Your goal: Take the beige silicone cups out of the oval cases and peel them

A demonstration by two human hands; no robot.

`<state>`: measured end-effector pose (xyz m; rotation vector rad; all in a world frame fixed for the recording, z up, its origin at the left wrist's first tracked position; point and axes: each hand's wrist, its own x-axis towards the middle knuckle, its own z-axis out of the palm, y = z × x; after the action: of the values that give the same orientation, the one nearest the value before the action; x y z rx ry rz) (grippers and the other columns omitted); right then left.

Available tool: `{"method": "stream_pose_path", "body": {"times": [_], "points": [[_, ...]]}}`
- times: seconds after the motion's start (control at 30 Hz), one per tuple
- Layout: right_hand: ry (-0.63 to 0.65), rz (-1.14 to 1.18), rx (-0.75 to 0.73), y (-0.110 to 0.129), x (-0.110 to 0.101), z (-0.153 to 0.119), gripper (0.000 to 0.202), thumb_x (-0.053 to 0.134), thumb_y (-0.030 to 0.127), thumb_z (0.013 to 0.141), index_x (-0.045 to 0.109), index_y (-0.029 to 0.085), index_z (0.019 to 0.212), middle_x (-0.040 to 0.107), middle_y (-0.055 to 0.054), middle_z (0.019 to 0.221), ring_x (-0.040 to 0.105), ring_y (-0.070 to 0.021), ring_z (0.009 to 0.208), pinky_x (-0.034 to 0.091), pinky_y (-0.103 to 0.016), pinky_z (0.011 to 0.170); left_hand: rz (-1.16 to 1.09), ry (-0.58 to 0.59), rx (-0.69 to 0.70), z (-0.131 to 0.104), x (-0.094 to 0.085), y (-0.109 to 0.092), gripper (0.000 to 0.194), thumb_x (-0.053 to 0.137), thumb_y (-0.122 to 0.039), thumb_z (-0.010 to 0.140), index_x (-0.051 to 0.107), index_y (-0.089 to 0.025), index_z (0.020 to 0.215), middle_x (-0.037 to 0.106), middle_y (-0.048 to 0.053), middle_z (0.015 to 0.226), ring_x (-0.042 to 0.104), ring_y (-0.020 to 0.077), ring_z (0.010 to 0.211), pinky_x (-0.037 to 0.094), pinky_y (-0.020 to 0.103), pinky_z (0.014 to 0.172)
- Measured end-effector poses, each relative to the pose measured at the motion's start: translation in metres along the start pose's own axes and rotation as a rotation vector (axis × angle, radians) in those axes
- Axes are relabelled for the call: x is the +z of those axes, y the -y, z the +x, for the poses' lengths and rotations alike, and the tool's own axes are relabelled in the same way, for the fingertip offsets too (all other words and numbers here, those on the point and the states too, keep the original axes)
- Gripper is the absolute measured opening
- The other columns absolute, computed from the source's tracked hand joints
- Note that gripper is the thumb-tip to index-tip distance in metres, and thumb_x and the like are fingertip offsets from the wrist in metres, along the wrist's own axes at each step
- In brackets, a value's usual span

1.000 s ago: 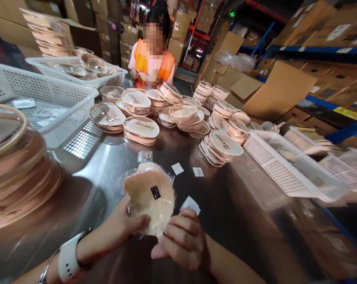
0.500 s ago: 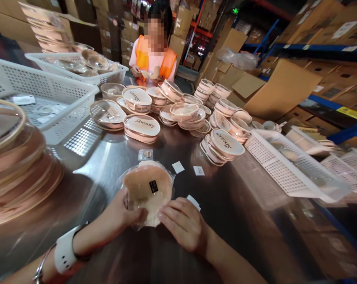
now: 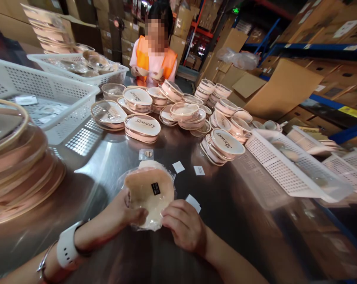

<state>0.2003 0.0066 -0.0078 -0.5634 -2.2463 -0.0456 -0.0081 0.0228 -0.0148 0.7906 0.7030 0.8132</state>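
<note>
A beige cup-shaped pad (image 3: 148, 189) with a small black label lies in clear plastic film, tilted above the steel table (image 3: 107, 240). My left hand (image 3: 129, 213) grips its left side, thumb pressed on the front. At the lower right edge, my right hand (image 3: 185, 225) pinches the film or pad rim with its fingers together. Just beyond the pad is a small clear packet (image 3: 146, 154). Small white cards (image 3: 178, 167) lie to the right, and more white slips (image 3: 193, 202) sit close behind my right hand.
Round lidded cases (image 3: 142, 126) are piled across the table's far part. Tall case stacks (image 3: 15, 169) stand at left beside a white basket (image 3: 77, 98). Another white basket (image 3: 285, 173) is at right. A person in an orange vest (image 3: 142, 55) holds beige pieces opposite.
The pad in my hands has shifted slightly right and down, along with my right hand. The person opposite has moved the beige pieces apart.
</note>
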Motion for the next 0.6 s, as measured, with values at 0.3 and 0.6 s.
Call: {"method": "stream_pose_path", "body": {"times": [0.3,0.6], "points": [[0.030,-0.199,-0.164,0.0002,-0.0091,0.0061,0.019,0.048,0.008,0.091,0.067,0.008,0.092,0.072,-0.010,0.087,0.065,-0.0190,0.087,0.055,-0.032,0.074,-0.138,0.036,-0.067,-0.0012,0.0034,-0.0084,0.043,0.075,-0.014,0.068,0.065,-0.015,0.110,0.069,0.006,0.093,0.061,0.0181,0.078,0.048,0.027,0.072],[-0.204,-0.037,0.439,-0.0022,-0.0033,-0.0031,0.035,0.058,0.016,0.080,0.055,0.017,0.115,0.067,-0.007,0.090,0.065,-0.0190,0.080,0.058,-0.034,0.072,0.005,-0.060,-0.087,-0.0002,0.0014,-0.0009,0.043,0.078,-0.016,0.062,0.065,-0.017,0.103,0.069,0.005,0.091,0.061,0.0186,0.077,0.048,0.024,0.063]]}}
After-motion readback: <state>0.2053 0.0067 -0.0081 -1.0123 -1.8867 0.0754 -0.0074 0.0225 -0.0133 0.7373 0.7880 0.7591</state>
